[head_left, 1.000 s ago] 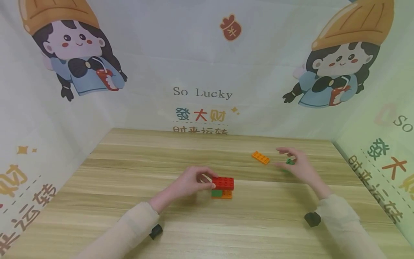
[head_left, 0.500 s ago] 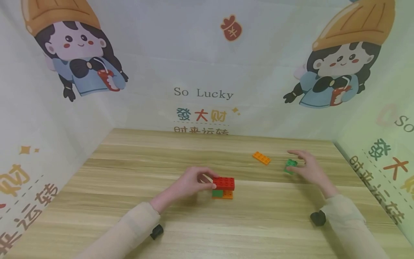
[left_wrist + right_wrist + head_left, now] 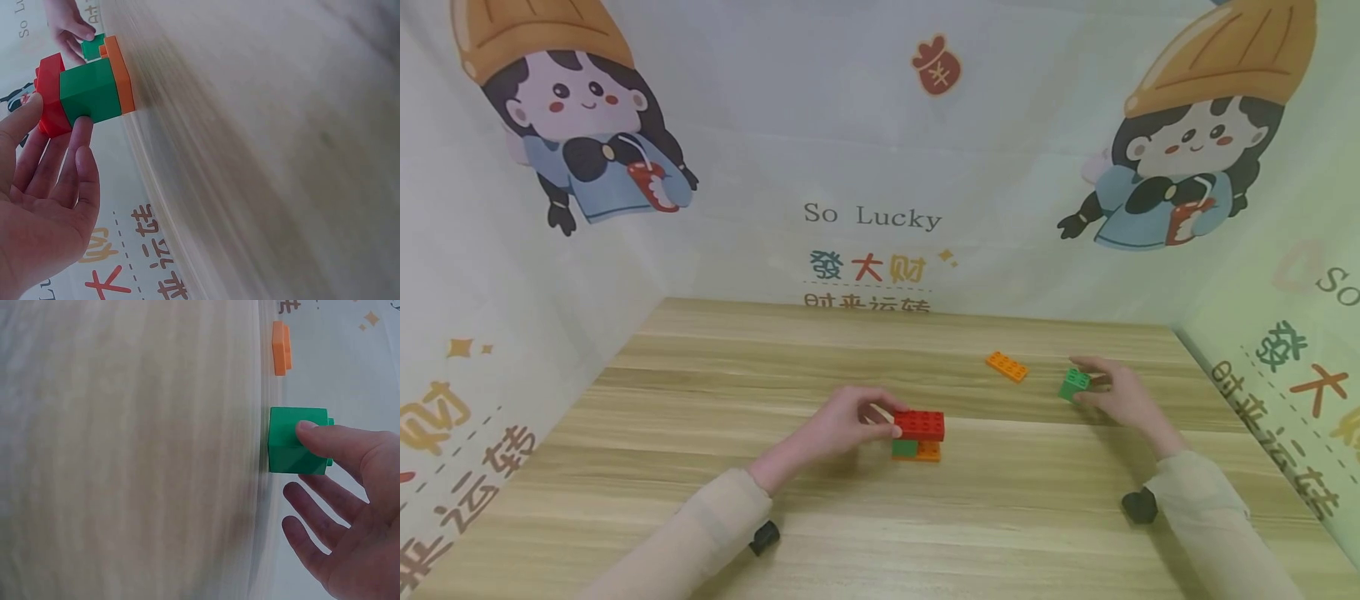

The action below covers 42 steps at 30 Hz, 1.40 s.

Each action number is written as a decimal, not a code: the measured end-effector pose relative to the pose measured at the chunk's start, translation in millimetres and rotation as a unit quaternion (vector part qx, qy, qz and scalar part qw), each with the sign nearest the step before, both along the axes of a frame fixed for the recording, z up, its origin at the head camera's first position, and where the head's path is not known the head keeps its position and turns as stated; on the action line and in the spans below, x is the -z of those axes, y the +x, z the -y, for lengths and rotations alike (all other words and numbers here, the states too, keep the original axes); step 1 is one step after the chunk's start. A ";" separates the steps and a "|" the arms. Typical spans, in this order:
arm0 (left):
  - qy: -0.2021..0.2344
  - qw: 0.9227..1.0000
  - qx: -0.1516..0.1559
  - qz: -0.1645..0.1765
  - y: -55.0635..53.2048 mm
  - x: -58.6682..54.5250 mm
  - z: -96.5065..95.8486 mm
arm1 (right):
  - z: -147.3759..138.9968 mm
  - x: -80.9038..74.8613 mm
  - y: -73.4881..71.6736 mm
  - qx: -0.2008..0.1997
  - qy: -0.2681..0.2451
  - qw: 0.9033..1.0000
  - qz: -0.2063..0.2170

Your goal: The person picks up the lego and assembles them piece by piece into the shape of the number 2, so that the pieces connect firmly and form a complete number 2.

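My left hand (image 3: 846, 421) grips a red brick (image 3: 919, 426) at its left end, thumb on one side and fingers on the other. Under that brick sits a green brick (image 3: 90, 90), on the left half of an orange plate (image 3: 929, 452) that rests on the table. One fingertip of this hand reaches the green brick in the left wrist view. Farther back and to the right, my right hand (image 3: 1123, 396) pinches a loose green brick (image 3: 290, 456), its thumb across one face and a finger partly hidden behind. That brick stands upright, studs up.
A second orange plate (image 3: 1006, 367) lies flat on the wooden table (image 3: 760, 350), left of the loose green brick. Printed cloth walls (image 3: 880, 142) close off the back and both sides. A dark device (image 3: 1139, 506) sits beside the right sleeve.
My right hand has shifted right and slightly nearer, and its thumb and fingers have closed on the loose green brick. The left hand and its stack stay in place.
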<state>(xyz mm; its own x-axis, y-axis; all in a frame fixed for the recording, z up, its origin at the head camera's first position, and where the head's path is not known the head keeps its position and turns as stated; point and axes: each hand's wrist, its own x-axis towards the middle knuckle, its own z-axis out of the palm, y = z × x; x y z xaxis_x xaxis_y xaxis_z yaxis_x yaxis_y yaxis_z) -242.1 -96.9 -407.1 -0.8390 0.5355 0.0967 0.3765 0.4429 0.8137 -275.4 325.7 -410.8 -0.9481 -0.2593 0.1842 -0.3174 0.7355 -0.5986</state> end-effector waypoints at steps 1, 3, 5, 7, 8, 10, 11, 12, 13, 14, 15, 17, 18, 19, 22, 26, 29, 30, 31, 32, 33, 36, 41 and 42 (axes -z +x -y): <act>-0.001 1.000 0.000 -0.001 0.0 -0.1 -0.1 | 0.0 -0.1 0.6 0.002 0.001 1.000 0.004; -0.004 1.000 -0.001 -0.004 0.1 -0.2 -0.2 | 0.0 -0.1 1.5 0.007 0.004 1.000 0.013; -0.006 1.000 -0.001 -0.006 0.1 -0.1 -0.2 | 0.2 -0.2 2.4 0.014 0.008 1.000 0.023; -0.005 1.000 -0.001 -0.007 0.2 0.2 -0.2 | 0.5 -0.1 2.9 0.018 0.011 0.999 0.027; -0.004 1.000 0.000 -0.007 0.2 0.5 -0.2 | 0.7 -0.1 3.0 0.021 0.011 0.999 0.028; 0.000 1.000 0.001 -0.007 0.2 1.2 -0.2 | 0.8 -0.3 3.1 0.024 0.011 0.999 0.030; 0.002 1.000 0.002 -0.008 0.1 1.6 -0.3 | 0.9 -0.4 3.0 0.026 0.011 0.999 0.029; 0.004 1.000 0.003 -0.008 0.1 2.0 -0.3 | 0.8 -0.6 3.0 0.028 0.012 0.999 0.029; 0.006 1.000 0.003 -0.008 0.2 2.3 -0.3 | 0.8 -0.8 3.2 0.028 0.013 0.999 0.029; 0.006 1.000 0.003 -0.008 0.2 2.6 -0.3 | 0.7 -1.1 3.3 0.029 0.013 0.999 0.029; 0.008 1.000 0.004 -0.008 0.2 2.7 -0.4 | 0.7 -1.4 3.3 0.030 0.013 0.999 0.029; 0.008 1.000 0.003 -0.008 0.3 2.8 -0.4 | 1.3 -2.6 3.7 0.034 0.010 0.999 0.030; 0.009 1.000 0.003 -0.008 0.5 2.7 -0.4 | 1.8 -3.3 3.6 0.035 0.008 0.999 0.029; 0.009 1.000 0.002 -0.008 0.7 2.5 -0.4 | 2.4 -4.0 3.5 0.035 0.006 0.999 0.026; 0.010 1.000 0.001 -0.005 1.0 1.8 -0.5 | 5.6 -7.0 3.9 0.038 0.007 0.999 0.014; 0.010 1.000 -0.001 -0.002 1.3 1.1 -0.5 | 12.9 -12.2 6.0 0.035 0.018 0.999 -0.008; 0.008 1.000 -0.002 -0.001 1.6 0.7 -0.5 | 20.8 -16.3 7.8 0.032 0.024 0.999 -0.016; 0.008 1.000 -0.003 -0.001 1.6 0.7 -0.5 | 23.6 -17.5 8.1 0.030 0.025 0.999 -0.018; 0.007 1.000 -0.003 -0.001 1.7 0.6 -0.5 | 26.7 -19.0 8.4 0.029 0.025 0.999 -0.022; 0.007 1.000 -0.004 0.000 1.8 0.5 -0.5 | 29.6 -20.5 9.0 0.027 0.025 0.999 -0.024; 0.005 1.000 -0.005 0.000 1.8 0.5 -0.5 | 32.3 -21.9 9.5 0.026 0.029 0.999 -0.026; 0.002 1.000 -0.007 0.000 1.8 0.4 -0.5 | 39.8 -25.4 11.1 0.023 0.029 0.999 -0.029; 0.000 1.000 -0.009 -0.001 1.9 0.1 -0.4 | 51.6 -29.3 14.0 0.019 0.028 0.999 -0.042; 0.001 1.000 -0.009 -0.001 1.9 0.1 -0.3 | 54.2 -30.0 14.6 0.018 0.027 0.998 -0.046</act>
